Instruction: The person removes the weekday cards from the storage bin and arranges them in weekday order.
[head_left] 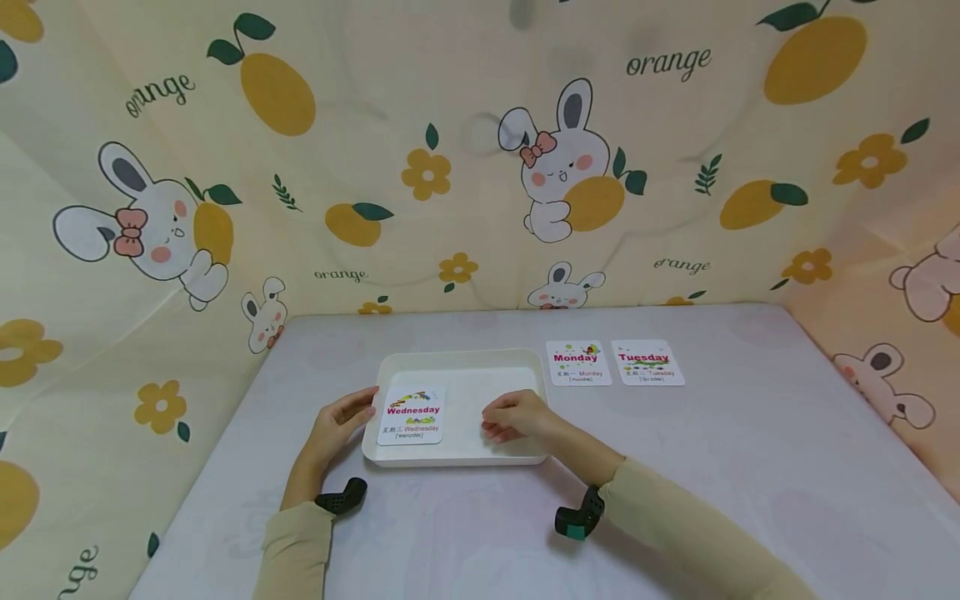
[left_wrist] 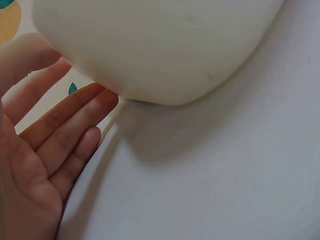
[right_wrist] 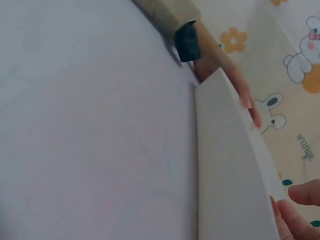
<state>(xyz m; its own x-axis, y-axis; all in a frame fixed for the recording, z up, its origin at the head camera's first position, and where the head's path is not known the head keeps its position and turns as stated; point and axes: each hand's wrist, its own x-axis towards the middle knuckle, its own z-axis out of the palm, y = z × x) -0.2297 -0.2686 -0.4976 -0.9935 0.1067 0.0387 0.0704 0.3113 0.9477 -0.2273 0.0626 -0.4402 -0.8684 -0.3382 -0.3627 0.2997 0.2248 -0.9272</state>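
Observation:
A white rectangular tray (head_left: 465, 372) lies on the table, with a Wednesday card (head_left: 412, 419) inside its left half. My left hand (head_left: 335, 429) is at the tray's left side; in the left wrist view its fairly straight fingers (left_wrist: 75, 122) touch the tray's edge. Over the right half of the tray is my right hand (head_left: 525, 417), its fingers bent loosely downward. No card shows in it, and in the right wrist view the thumb (right_wrist: 305, 194) stands apart from the other fingers.
A Monday card (head_left: 578, 364) and a Tuesday card (head_left: 648, 363) lie side by side on the table, just right of the tray's back corner. A patterned cloth (head_left: 465, 100) with rabbits and oranges hangs behind the pale tabletop (head_left: 450, 533) and along both its sides.

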